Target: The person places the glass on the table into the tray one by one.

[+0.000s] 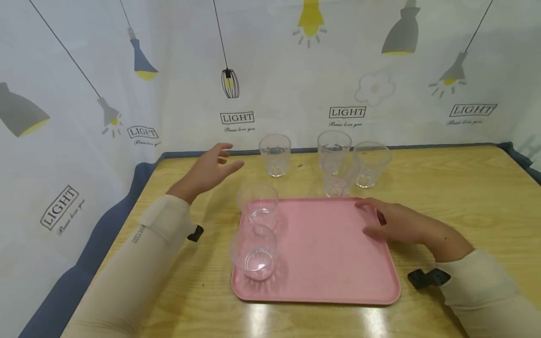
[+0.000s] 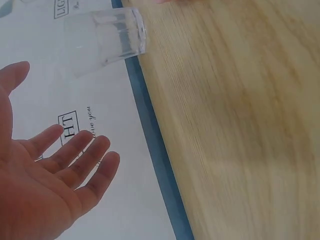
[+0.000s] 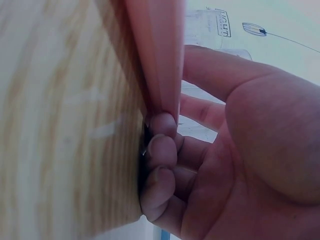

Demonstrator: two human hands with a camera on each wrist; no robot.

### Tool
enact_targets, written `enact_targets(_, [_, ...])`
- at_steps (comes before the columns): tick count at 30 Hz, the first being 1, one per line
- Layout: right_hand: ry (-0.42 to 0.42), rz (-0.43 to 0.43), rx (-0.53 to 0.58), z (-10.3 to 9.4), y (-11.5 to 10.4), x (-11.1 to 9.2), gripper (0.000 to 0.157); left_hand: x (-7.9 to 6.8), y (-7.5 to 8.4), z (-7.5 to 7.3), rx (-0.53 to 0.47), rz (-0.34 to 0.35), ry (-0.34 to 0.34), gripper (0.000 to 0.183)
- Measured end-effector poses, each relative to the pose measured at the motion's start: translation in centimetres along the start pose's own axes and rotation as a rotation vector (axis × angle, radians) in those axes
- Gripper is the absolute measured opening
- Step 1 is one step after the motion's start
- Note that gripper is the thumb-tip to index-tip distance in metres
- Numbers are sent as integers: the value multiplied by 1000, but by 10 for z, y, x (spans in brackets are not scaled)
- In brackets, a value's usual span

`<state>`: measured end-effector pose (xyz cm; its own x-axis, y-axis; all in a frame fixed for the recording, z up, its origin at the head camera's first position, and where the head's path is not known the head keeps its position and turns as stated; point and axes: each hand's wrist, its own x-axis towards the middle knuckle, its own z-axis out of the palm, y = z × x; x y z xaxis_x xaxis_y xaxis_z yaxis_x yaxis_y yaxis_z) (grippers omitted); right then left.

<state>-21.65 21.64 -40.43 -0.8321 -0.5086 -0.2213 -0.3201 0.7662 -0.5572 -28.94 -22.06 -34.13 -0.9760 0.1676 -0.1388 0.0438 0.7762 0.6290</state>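
My left hand [image 1: 210, 170] hovers over the table's back left, fingers spread and nothing in them. Just right of it stands a clear plastic cup [image 1: 275, 157], also visible in the left wrist view as a faceted cup [image 2: 117, 37]. My right hand [image 1: 401, 221] grips the far right corner of a pink tray [image 1: 329, 263]. In the right wrist view the thumb lies on the inner side of the tray's edge [image 3: 162, 60], with curled fingertips [image 3: 162, 150] at its outer side. Two clear cups stand along the tray's left side, a nearer cup [image 1: 255, 256] and a farther cup [image 1: 258, 206].
Behind the tray's right half, three clear cups stand close together: a back cup [image 1: 334, 148], a front cup [image 1: 338, 180] and a right cup [image 1: 373, 162]. The wooden table [image 1: 456, 188] ends at a white curtain [image 1: 287, 70] with printed lamps.
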Motion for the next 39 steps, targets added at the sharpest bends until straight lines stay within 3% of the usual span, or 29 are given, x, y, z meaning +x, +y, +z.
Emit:
enact_targets(9, [5, 26, -3, -1, 3, -3, 64, 27, 11, 10, -44, -36, -33, 98])
enact_targets(15, [-11, 15, 23, 5, 2, -2, 63, 34, 12, 19, -67, -61, -60, 95])
enact_targets(20, [-17, 28, 25, 4, 0, -1, 63, 41, 14, 24, -94, -44, -87, 89])
enact_targets(31, [-28, 33, 39, -2, -3, -2, 64, 54, 28, 39, -145, 21, -133, 97])
enact_targets(39, [-29, 31, 47, -2, 0, -4, 62, 65, 33, 47, -88, 30, -133, 102])
